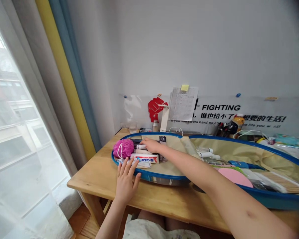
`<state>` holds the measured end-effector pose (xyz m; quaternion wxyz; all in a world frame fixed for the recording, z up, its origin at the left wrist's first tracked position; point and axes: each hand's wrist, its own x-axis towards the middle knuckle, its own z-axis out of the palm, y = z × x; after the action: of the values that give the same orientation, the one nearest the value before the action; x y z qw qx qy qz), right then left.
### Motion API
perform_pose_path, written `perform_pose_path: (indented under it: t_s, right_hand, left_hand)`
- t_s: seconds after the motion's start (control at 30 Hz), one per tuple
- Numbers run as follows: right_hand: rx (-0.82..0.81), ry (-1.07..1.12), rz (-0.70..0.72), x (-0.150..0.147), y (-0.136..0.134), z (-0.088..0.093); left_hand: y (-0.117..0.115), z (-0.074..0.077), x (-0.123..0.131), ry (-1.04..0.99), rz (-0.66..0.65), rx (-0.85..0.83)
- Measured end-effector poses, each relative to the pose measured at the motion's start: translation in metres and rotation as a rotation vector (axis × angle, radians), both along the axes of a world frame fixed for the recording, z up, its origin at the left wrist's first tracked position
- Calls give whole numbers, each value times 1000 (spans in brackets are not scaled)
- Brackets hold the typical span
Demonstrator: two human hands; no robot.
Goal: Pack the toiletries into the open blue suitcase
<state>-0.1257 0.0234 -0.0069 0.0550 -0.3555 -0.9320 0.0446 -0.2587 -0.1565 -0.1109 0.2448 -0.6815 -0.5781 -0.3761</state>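
Note:
A soft oval case with a blue rim (155,176) and beige lining lies on the table, its left part holding toiletries. My left hand (127,179) rests with spread fingers over the front rim, its fingertips at a flat white packet (144,164). Reaching across from the right, my right hand (151,146) is down among the items, its fingers closed at a small white tube (140,146). Around them are a pink mesh bath ball (124,148), a boxed toothpaste (148,159), a pale tube (143,152) and a dark box (162,139).
The case's right part holds a pink disc (235,177), a blue item (244,164), a wooden-toothed item (284,182) and white tubes (206,154). Behind stand a white lamp (164,119), a glass (133,127) and a bottle (238,122). Curtains (62,76) hang left of the wooden table (97,177).

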Motion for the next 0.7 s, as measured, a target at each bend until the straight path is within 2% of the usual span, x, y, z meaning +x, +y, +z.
perform_pose_path:
  t_s: [0.17,0.3,0.43,0.53,0.6,0.7]
  right_hand:
    - [-7,43,1,4,0,4]
    - [-3,101,-68,34,15,30]
    - [10,116,-220,103,30,60]
    - [20,60,-333,166,27,72]
    - [13,-4,-385,204,20,70]
    - [1,-125,-411,247,7,55]
  left_hand:
    - [0,1,0,-14,4,-2]
    - [-1,1,1,-28,0,-24]
    - [0,0,0,-35,-5,-16]
    - [1,-2,0,-47,-11,-14]
    - [1,-3,-1,-50,-19,-10]
    - [1,-3,-1,-47,-23,3]
